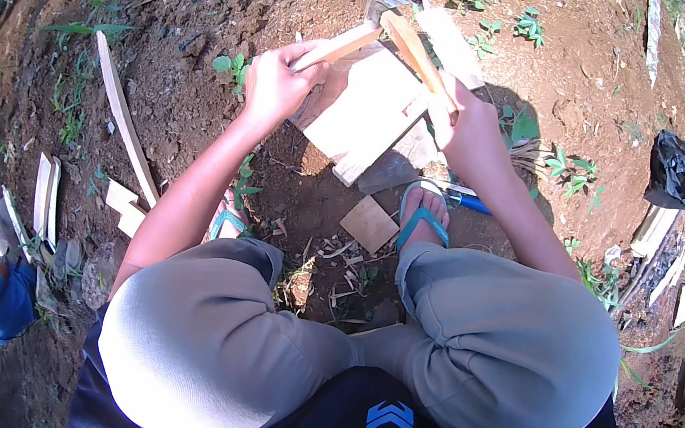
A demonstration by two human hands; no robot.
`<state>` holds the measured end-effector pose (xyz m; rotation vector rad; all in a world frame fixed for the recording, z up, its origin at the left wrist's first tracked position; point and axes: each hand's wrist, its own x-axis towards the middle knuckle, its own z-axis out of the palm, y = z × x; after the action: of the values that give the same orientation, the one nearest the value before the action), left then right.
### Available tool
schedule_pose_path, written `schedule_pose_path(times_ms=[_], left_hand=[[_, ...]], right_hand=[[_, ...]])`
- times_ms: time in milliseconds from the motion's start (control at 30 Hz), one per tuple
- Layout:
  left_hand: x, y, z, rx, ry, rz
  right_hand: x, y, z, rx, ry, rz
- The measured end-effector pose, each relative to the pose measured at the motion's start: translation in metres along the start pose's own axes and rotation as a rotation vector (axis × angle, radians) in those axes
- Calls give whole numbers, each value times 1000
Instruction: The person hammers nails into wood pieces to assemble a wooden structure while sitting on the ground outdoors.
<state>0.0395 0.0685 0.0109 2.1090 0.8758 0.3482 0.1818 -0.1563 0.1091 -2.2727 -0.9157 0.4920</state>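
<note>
My left hand (275, 87) is closed round the lower end of a pale wooden stick (337, 47) that slants up to the right. My right hand (469, 136) grips a thicker, orange-tinted wooden piece (413, 53) that slants up to the left. Their far ends come together beside a grey metal tool head (384, 6); I cannot tell which piece it is fixed to. Beneath both hands lies a broad, sunlit wooden block (364, 105). Another pale board (451, 48) rests just beyond my right hand. A blue-handled tool (474, 203) is partly hidden by my right forearm.
A small square wood piece (369, 225) lies among shavings between my sandalled feet. Long wooden strips (127, 117) and offcuts (125, 202) are scattered at left. A black plastic bag (675, 170) sits at right. Another person in blue (4, 299) is at lower left.
</note>
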Motion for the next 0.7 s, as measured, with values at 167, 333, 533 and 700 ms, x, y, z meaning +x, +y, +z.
schedule_pose_path(times_ms=[167,333,533,700], left_hand=[[3,14,-11,18,-32,-9],[-3,6,-7,-76,-100,-40],[-36,-24,-2,-177,138,51],[-89,-63,-11,-389,-48,-334]], right_hand=[[4,-25,-13,161,168,11],[8,37,12,219,64,-5],[54,43,-19,-57,-51,309],[72,109,0,59,-77,251]])
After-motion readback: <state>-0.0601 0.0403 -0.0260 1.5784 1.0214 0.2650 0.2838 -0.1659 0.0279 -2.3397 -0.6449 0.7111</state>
